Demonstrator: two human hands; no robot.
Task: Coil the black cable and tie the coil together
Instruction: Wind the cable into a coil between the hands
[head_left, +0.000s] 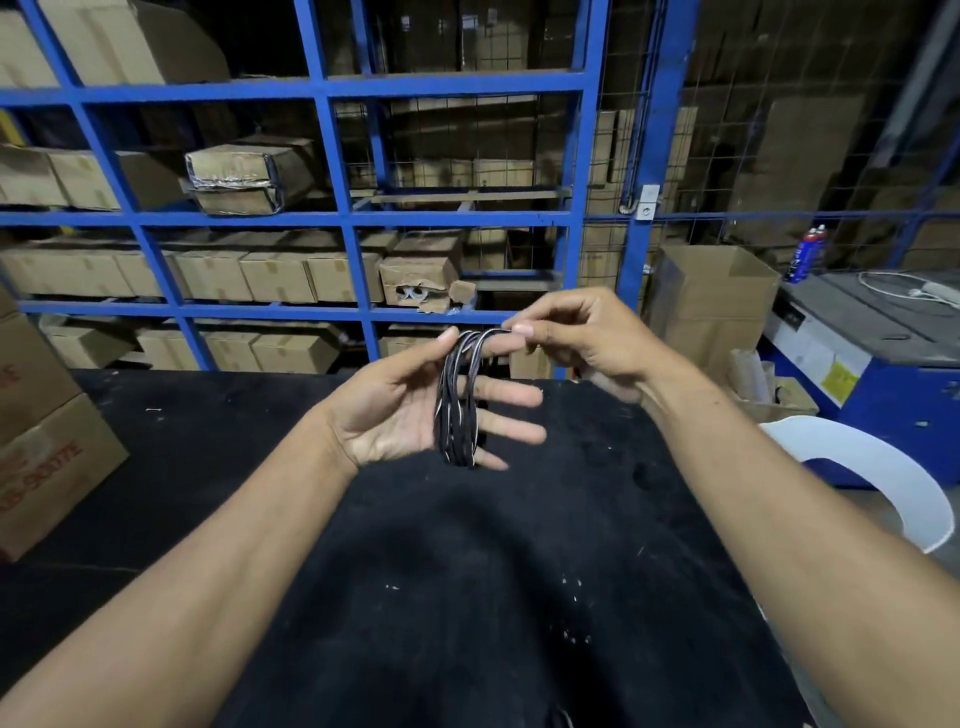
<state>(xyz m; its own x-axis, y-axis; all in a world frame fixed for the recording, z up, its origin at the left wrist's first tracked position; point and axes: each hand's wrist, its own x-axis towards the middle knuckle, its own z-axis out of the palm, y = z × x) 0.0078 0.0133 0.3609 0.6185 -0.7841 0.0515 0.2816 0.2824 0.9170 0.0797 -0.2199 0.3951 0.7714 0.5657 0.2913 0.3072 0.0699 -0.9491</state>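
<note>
The black cable is wound in several loops around the four spread fingers of my left hand, which is held palm up above the black table. The loops have thin pale streaks and hang down to just below the little finger. My right hand is just right of the coil's top, its thumb and forefinger pinched on the cable's strand where it crosses over the left forefinger. The cable's free end is hidden behind my fingers.
A black cloth-covered table lies under both arms. Blue metal racking with cardboard boxes stands behind it. A large box sits at the left, a white plastic chair and a blue machine at the right.
</note>
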